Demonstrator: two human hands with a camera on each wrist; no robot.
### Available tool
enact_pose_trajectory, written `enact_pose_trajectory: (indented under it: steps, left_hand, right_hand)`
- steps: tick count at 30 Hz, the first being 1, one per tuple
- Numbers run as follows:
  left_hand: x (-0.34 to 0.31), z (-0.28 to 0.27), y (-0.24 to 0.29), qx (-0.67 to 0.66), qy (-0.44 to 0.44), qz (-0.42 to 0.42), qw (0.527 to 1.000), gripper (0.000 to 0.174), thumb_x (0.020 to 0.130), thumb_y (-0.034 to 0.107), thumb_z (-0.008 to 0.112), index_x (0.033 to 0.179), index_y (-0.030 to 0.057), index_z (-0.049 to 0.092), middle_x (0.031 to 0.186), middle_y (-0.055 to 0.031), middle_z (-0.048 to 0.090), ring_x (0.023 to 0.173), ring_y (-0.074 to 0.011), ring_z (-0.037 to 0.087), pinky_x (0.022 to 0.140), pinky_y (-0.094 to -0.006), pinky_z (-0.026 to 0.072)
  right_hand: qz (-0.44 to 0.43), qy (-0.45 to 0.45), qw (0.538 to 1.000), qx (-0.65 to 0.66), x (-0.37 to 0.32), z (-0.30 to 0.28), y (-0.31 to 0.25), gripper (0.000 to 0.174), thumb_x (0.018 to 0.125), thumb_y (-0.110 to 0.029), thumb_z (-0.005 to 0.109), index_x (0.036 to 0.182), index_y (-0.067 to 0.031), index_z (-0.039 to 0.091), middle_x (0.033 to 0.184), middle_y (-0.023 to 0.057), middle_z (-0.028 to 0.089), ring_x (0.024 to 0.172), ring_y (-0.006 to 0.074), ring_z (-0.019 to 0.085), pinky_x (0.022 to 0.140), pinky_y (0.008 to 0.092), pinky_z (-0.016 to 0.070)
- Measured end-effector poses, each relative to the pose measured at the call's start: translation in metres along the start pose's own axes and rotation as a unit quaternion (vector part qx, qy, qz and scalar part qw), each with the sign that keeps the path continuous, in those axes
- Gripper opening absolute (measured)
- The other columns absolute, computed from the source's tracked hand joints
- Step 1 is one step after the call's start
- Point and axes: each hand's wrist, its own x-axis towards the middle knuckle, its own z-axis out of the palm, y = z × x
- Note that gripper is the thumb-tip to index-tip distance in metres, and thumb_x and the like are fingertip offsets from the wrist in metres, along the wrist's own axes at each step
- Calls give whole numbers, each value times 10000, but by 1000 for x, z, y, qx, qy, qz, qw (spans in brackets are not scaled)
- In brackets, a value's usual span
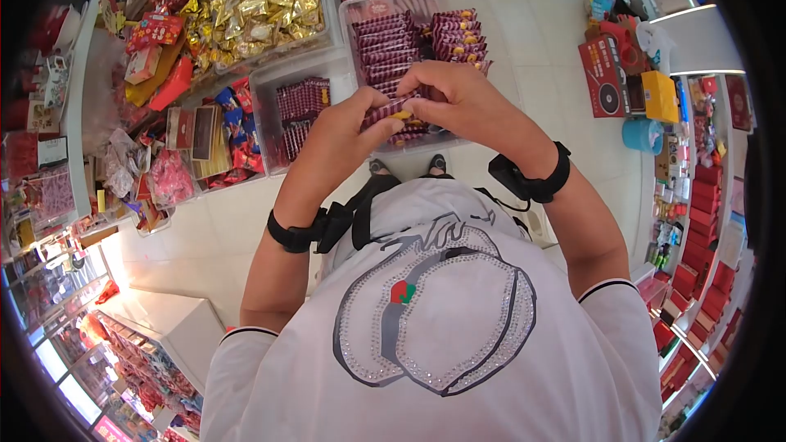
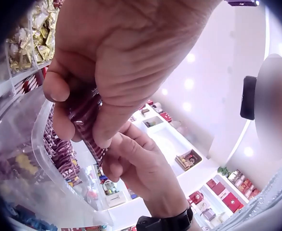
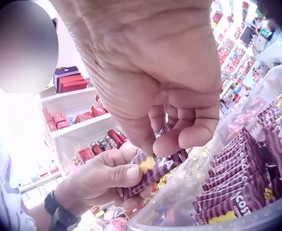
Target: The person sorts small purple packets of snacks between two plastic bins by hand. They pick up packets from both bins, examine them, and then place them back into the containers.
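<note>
Both hands hold one small purple striped packet (image 1: 383,113) with a yellow mark, over the front of a clear plastic bin (image 1: 483,6). My left hand (image 1: 337,127) grips one end of the packet, its thumb along the near face. At the other end, my right hand (image 1: 468,96) pinches it between thumb and fingers. In the right wrist view the packet (image 3: 150,175) shows its yellow print and part of some white lettering. Rows of matching packets (image 3: 237,180), lettered COSTA, stand upright in the bin below.
Left of the bin, a smaller clear bin (image 1: 264,86) holds more purple packets. Gold-wrapped sweets (image 1: 266,4) fill a tray further back. Red and blue packs (image 1: 233,127) lie at the left. A blue bucket (image 1: 643,137) stands on the right.
</note>
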Motion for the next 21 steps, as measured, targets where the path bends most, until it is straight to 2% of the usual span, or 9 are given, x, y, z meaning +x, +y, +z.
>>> enact_pose_trajectory:
  steps: [1,6,8,10,14,19,21]
  left_hand:
    - [-1,0,-1,-5,11,-5,1000,245,966,171,729,1142,31,631,835,5,616,732,-51,543,649,-231,455]
    - [-3,-19,-30,-97,111,-38,988,225,1007,203,671,1167,51,627,909,17,655,776,-62,604,646,-215,459]
    - [-9,-33,-41,-108,137,-63,983,237,1029,263,636,1167,71,632,934,12,672,751,-58,601,618,-206,454]
    - [-14,-42,-47,-100,149,-105,978,247,1030,284,633,1164,76,634,928,8,673,728,-48,581,608,-203,448]
    - [-25,-42,-55,-111,136,-149,973,262,1028,308,632,1151,76,635,938,-4,676,724,-43,578,601,-201,449]
    - [-28,-34,-81,-131,131,-118,976,273,1027,303,634,1147,57,631,979,-13,676,778,-57,622,621,-209,465]
    - [-29,-35,-85,-135,129,-120,975,272,1027,300,633,1143,54,631,987,-13,674,791,-62,631,628,-213,469]
  right_hand:
    - [6,3,1000,9,-1,1,3,191,882,-112,694,1040,-9,665,861,122,659,789,212,639,724,340,508]
    - [24,-4,998,-57,-6,-9,18,173,870,-117,692,1003,-14,647,867,131,655,795,263,647,732,372,513]
    - [22,-2,994,-111,-6,-9,27,165,860,-117,695,981,-21,636,885,133,643,817,292,651,737,396,515]
    - [-7,-1,983,-181,-7,-5,35,161,848,-117,698,961,-30,622,912,136,628,844,322,653,742,420,517]
    - [3,-23,972,-233,-8,9,42,134,843,-61,682,939,-40,591,891,116,575,827,306,615,725,405,495]
    - [1,-32,958,-284,-3,23,59,157,835,-66,674,925,-41,548,898,135,576,847,345,614,737,451,497]
    - [-4,-34,949,-314,-1,23,59,184,835,-81,667,983,-25,574,966,170,609,880,383,659,756,488,539]
